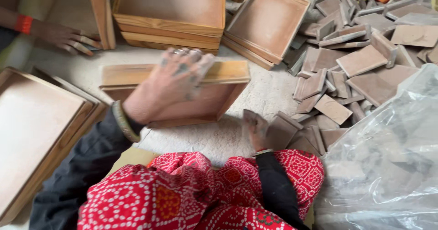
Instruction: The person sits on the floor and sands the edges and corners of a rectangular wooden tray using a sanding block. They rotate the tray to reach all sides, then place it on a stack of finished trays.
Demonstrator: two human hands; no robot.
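Wooden and shallow, the tray [214, 81] sits tilted on the pale floor [260, 93] right in front of me. My left hand [171, 81] grips its far rim from above, fingers curled over the edge. My right hand [254, 128] rests low on a small brown tile [280, 130] at the near edge of the tile heap [356, 61], fingers pressed together. Beyond, another person's hand [64, 36] touches an upright tray [101, 13], beside stacked trays [171, 18].

Floor [255, 97]: wooden trays [169, 11], tiles [360, 61]
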